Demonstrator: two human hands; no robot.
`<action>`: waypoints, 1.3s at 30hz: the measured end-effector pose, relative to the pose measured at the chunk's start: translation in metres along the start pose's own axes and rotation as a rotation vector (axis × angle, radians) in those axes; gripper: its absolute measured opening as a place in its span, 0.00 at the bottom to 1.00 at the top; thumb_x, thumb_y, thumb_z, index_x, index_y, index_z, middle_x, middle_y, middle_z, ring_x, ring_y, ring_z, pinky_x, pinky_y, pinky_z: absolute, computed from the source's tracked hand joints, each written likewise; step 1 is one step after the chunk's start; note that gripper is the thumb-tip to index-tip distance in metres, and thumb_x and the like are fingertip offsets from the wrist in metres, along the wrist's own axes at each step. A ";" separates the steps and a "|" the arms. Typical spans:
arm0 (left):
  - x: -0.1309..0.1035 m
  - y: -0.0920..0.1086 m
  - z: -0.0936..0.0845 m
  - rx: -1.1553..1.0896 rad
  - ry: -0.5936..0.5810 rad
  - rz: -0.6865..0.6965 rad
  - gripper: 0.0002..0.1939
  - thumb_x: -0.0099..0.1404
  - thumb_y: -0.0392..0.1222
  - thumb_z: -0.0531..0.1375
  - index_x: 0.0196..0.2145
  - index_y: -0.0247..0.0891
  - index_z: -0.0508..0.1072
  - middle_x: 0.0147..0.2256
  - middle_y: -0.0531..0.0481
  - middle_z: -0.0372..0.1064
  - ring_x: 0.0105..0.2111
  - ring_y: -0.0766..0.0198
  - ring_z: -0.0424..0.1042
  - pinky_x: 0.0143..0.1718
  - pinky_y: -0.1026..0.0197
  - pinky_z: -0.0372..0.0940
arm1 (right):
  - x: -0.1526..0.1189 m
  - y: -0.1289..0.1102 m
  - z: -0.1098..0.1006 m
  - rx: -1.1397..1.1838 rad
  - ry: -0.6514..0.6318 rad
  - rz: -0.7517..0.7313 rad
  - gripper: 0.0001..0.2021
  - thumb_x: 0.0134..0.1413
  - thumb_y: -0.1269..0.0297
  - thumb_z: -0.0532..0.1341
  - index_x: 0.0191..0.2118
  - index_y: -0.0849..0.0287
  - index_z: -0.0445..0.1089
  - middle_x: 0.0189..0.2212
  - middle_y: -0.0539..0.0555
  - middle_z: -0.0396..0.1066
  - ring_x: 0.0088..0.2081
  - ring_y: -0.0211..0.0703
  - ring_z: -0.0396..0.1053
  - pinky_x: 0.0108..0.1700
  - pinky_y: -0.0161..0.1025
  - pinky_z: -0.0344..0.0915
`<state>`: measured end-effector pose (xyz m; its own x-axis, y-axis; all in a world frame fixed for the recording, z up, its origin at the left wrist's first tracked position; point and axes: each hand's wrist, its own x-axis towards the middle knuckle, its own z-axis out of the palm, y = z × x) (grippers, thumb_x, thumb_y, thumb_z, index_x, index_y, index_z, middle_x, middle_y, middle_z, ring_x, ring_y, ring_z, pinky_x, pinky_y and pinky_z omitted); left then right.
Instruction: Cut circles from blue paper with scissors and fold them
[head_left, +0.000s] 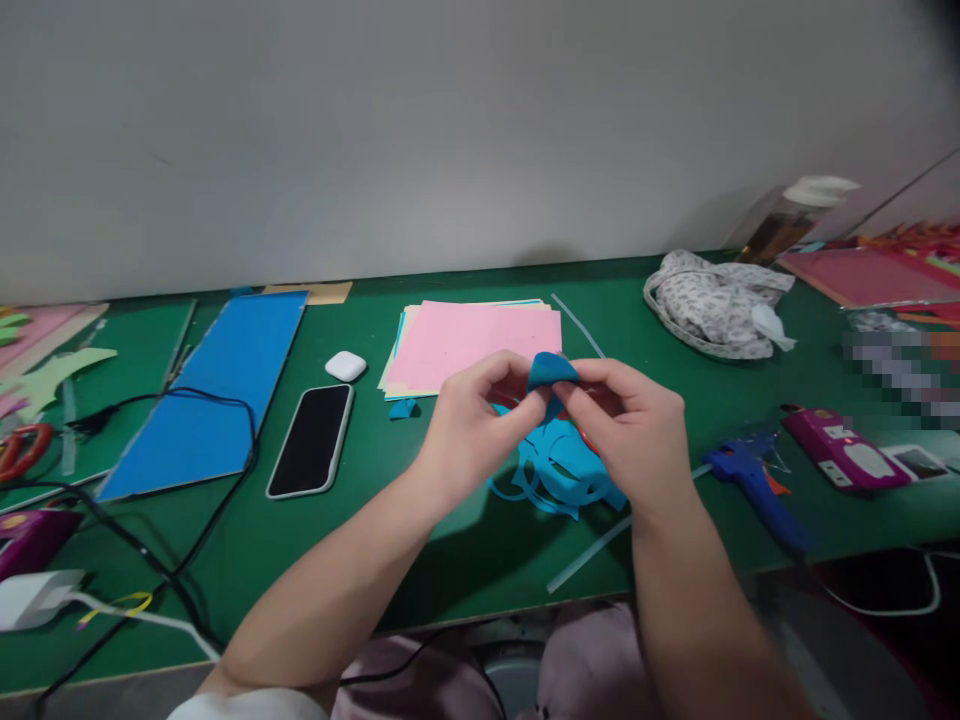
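Between both sets of fingertips I hold a small curved piece of blue paper [553, 371], bent over at the top. My left hand [487, 415] pinches it from the left, and my right hand [634, 415] pinches it from the right. Beneath the hands lies a pile of cut light-blue paper scraps [562, 465], partly covered by them. Something red shows in part under the right fingers; what it is stays hidden. Behind the hands rests a stack of coloured paper sheets [472, 345], pink on top. A small blue paper scrap [403, 408] sits left of the left hand.
Left are a phone [311, 440], a white earphone case [346, 366], a blue board [217, 400] and black cables. On the right lie a blue glue gun [757, 485], a purple box [844, 450], a patterned cloth [709, 300] and a bottle [787, 220]. A glue stick [589, 555] lies near the front edge.
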<state>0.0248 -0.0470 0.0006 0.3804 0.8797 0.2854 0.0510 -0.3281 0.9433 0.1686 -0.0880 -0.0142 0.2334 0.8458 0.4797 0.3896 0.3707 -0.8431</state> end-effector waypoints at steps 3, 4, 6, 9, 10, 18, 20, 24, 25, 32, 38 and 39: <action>-0.001 -0.002 -0.001 -0.001 0.030 0.019 0.02 0.59 0.35 0.60 0.30 0.36 0.73 0.27 0.54 0.71 0.28 0.70 0.70 0.31 0.67 0.66 | 0.000 0.001 -0.001 -0.028 0.017 -0.005 0.05 0.54 0.66 0.63 0.36 0.52 0.76 0.30 0.48 0.77 0.28 0.38 0.73 0.30 0.36 0.72; -0.001 -0.002 -0.001 0.000 0.037 0.026 0.02 0.60 0.35 0.59 0.30 0.36 0.73 0.27 0.54 0.71 0.27 0.69 0.70 0.30 0.67 0.66 | -0.001 0.001 -0.001 -0.034 0.026 -0.011 0.04 0.54 0.66 0.64 0.36 0.52 0.76 0.30 0.48 0.77 0.28 0.38 0.73 0.31 0.36 0.72; -0.001 -0.002 -0.002 0.005 0.043 0.030 0.03 0.59 0.34 0.59 0.30 0.36 0.73 0.26 0.54 0.71 0.27 0.69 0.70 0.30 0.68 0.66 | -0.001 0.001 -0.001 -0.041 0.041 -0.022 0.04 0.54 0.66 0.64 0.35 0.52 0.77 0.30 0.48 0.77 0.28 0.38 0.73 0.32 0.36 0.72; -0.001 -0.001 -0.003 -0.006 0.040 0.026 0.04 0.59 0.33 0.59 0.30 0.36 0.74 0.27 0.55 0.73 0.27 0.70 0.71 0.30 0.69 0.66 | -0.001 0.000 -0.001 -0.031 0.056 -0.032 0.04 0.54 0.66 0.64 0.35 0.52 0.76 0.31 0.47 0.77 0.30 0.38 0.73 0.33 0.35 0.72; 0.000 0.000 -0.003 -0.013 0.038 0.023 0.05 0.58 0.32 0.59 0.30 0.37 0.75 0.27 0.55 0.73 0.27 0.70 0.71 0.30 0.69 0.66 | -0.001 0.000 -0.001 -0.024 0.056 -0.031 0.04 0.54 0.66 0.64 0.35 0.52 0.76 0.31 0.47 0.77 0.30 0.38 0.73 0.33 0.35 0.72; 0.001 0.003 -0.003 -0.068 0.074 -0.022 0.05 0.58 0.34 0.59 0.27 0.36 0.75 0.25 0.55 0.73 0.25 0.70 0.71 0.28 0.68 0.66 | -0.001 0.001 -0.002 0.043 0.001 -0.038 0.07 0.54 0.70 0.61 0.38 0.52 0.71 0.32 0.47 0.74 0.28 0.35 0.72 0.30 0.33 0.70; 0.001 0.002 -0.003 -0.076 0.091 -0.034 0.05 0.58 0.35 0.60 0.29 0.36 0.76 0.27 0.53 0.74 0.26 0.69 0.71 0.28 0.68 0.67 | -0.001 0.001 -0.003 0.043 -0.018 -0.053 0.08 0.54 0.72 0.59 0.38 0.51 0.70 0.32 0.46 0.73 0.29 0.35 0.71 0.29 0.32 0.70; 0.002 0.000 -0.007 -0.154 0.082 -0.065 0.05 0.59 0.35 0.60 0.34 0.38 0.77 0.30 0.52 0.74 0.27 0.69 0.71 0.28 0.68 0.68 | -0.001 0.000 -0.006 0.031 -0.056 -0.058 0.10 0.53 0.76 0.57 0.36 0.52 0.70 0.33 0.46 0.72 0.31 0.35 0.71 0.30 0.31 0.69; 0.002 0.000 -0.008 -0.190 0.048 -0.080 0.06 0.60 0.37 0.60 0.34 0.39 0.76 0.29 0.53 0.74 0.27 0.69 0.71 0.28 0.68 0.68 | -0.001 0.000 -0.007 0.028 -0.062 -0.063 0.11 0.53 0.76 0.56 0.35 0.53 0.70 0.32 0.46 0.72 0.31 0.34 0.71 0.31 0.31 0.69; 0.006 0.004 -0.015 -0.241 -0.202 -0.195 0.12 0.61 0.44 0.62 0.42 0.41 0.73 0.30 0.52 0.73 0.31 0.68 0.73 0.29 0.69 0.69 | 0.001 0.000 -0.008 -0.087 -0.080 -0.135 0.13 0.53 0.78 0.56 0.35 0.52 0.72 0.32 0.46 0.73 0.33 0.35 0.71 0.34 0.33 0.69; 0.004 -0.003 -0.011 -0.296 -0.240 -0.178 0.20 0.56 0.38 0.66 0.46 0.42 0.70 0.33 0.51 0.72 0.32 0.66 0.73 0.29 0.67 0.70 | 0.000 0.000 -0.002 -0.022 0.029 -0.094 0.09 0.55 0.73 0.61 0.40 0.52 0.71 0.36 0.47 0.73 0.35 0.36 0.73 0.35 0.33 0.70; 0.004 -0.004 -0.010 -0.295 -0.222 -0.166 0.20 0.55 0.38 0.67 0.46 0.42 0.70 0.32 0.51 0.72 0.31 0.66 0.73 0.29 0.67 0.70 | 0.000 -0.001 -0.002 -0.003 0.033 -0.081 0.08 0.54 0.72 0.61 0.39 0.52 0.70 0.35 0.47 0.73 0.34 0.36 0.73 0.34 0.32 0.71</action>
<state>0.0163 -0.0390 -0.0004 0.5814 0.8058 0.1121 -0.1265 -0.0466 0.9909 0.1696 -0.0890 -0.0129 0.2308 0.7998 0.5541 0.4107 0.4362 -0.8007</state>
